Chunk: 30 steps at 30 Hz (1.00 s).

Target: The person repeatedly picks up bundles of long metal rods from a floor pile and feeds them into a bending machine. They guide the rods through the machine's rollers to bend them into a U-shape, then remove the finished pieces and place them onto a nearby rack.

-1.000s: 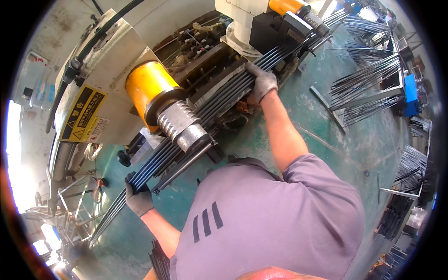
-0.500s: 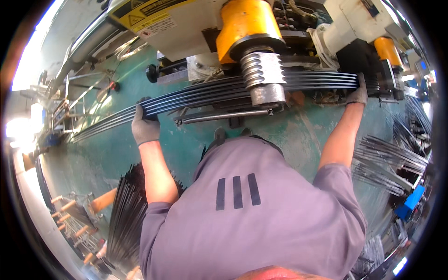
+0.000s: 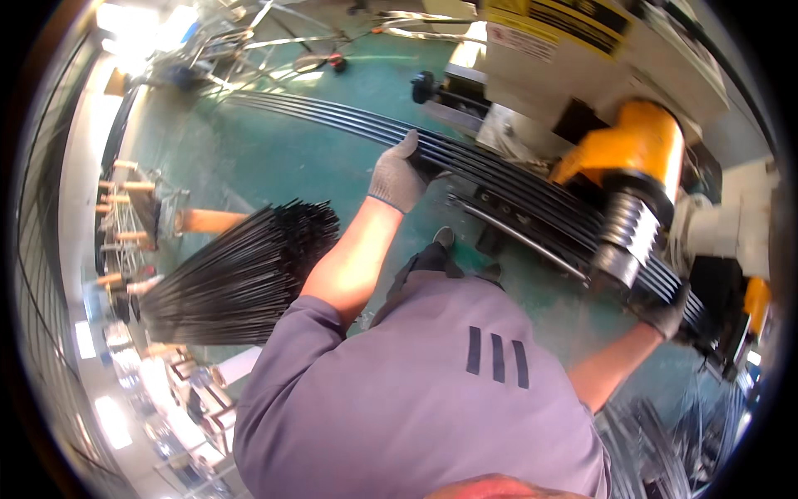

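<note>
Several long dark metal rods (image 3: 332,119) lie side by side in a flat row and run across in front of me. My left hand (image 3: 399,176), in a grey knit glove, is closed round the row near its middle, thumb on top. At the right, my gloved right hand (image 3: 665,318) grips the same rods close to their end, with its fingers partly hidden. Between my hands, the rods pass behind a ribbed steel roller (image 3: 630,226) under an orange machine housing (image 3: 644,141). A thin bar (image 3: 524,241) sits on the near side of the rods.
A thick bundle of dark rods (image 3: 237,279) lies to my left on a stand with an orange-brown post (image 3: 208,220). More loose rods (image 3: 640,445) are at the lower right. The pale machine body (image 3: 532,83) carries yellow warning labels. Metal frames (image 3: 266,41) stand at the far left.
My view has turned to the left, so the machine now sits farther right and the bundle shows more fully. Both hands keep their hold on the rods.
</note>
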Each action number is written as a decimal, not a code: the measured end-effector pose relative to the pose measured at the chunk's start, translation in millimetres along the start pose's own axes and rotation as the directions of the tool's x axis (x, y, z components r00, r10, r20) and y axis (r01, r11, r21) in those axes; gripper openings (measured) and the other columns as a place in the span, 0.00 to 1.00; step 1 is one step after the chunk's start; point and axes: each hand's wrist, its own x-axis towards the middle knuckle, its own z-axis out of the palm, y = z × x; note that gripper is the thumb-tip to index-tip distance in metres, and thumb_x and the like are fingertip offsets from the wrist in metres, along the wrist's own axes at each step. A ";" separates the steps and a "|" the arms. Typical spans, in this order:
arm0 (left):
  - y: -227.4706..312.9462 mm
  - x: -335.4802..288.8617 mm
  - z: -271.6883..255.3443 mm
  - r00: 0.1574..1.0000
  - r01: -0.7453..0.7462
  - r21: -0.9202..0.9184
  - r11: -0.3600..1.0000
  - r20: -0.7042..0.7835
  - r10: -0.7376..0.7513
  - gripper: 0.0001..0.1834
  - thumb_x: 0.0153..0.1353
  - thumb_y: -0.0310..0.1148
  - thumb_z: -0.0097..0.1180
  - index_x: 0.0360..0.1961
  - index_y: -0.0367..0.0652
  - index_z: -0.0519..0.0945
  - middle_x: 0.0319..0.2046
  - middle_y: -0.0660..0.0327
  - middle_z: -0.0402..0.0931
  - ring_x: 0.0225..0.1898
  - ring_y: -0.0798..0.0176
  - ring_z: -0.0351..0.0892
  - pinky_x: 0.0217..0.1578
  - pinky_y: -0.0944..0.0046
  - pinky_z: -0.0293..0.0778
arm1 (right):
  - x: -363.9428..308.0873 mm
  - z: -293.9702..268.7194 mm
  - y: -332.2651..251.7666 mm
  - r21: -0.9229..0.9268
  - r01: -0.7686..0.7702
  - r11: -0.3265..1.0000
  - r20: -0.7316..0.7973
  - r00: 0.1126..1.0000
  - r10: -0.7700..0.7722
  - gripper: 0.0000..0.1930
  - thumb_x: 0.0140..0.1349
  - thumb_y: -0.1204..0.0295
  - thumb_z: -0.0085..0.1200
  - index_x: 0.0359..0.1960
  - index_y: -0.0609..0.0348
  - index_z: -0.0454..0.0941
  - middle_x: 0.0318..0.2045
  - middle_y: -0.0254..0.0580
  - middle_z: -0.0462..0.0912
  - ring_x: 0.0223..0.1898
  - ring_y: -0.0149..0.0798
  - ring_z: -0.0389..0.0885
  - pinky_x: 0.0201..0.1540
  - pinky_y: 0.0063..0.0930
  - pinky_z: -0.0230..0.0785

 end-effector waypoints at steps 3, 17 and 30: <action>59.8 20.4 -40.7 0.986 -0.145 -0.096 0.985 -0.091 0.137 0.17 0.80 0.41 0.50 0.53 0.36 0.77 0.54 0.45 0.80 0.61 0.40 0.77 0.70 0.32 0.68 | 33.9 -28.4 -29.3 -0.018 0.023 1.000 -0.038 0.999 -0.024 0.26 0.70 0.48 0.60 0.62 0.49 0.83 0.61 0.40 0.85 0.63 0.48 0.80 0.64 0.51 0.73; 492.5 138.7 -315.2 0.727 -0.580 0.099 0.809 -0.385 0.568 0.19 0.80 0.45 0.49 0.54 0.40 0.82 0.47 0.52 0.85 0.49 0.45 0.86 0.54 0.41 0.82 | -237.9 98.6 136.7 0.000 -0.094 -0.996 -0.105 0.990 -0.093 0.27 0.77 0.54 0.45 0.75 0.44 0.71 0.76 0.37 0.71 0.78 0.39 0.65 0.75 0.57 0.55; 599.6 140.4 -360.1 0.610 -0.541 0.511 0.668 -0.308 0.730 0.18 0.77 0.38 0.56 0.60 0.40 0.76 0.45 0.54 0.82 0.43 0.51 0.88 0.42 0.47 0.88 | -327.3 116.7 274.4 -0.059 0.163 -0.985 -0.247 0.954 0.173 0.28 0.78 0.56 0.43 0.76 0.47 0.69 0.78 0.39 0.68 0.79 0.42 0.62 0.78 0.57 0.49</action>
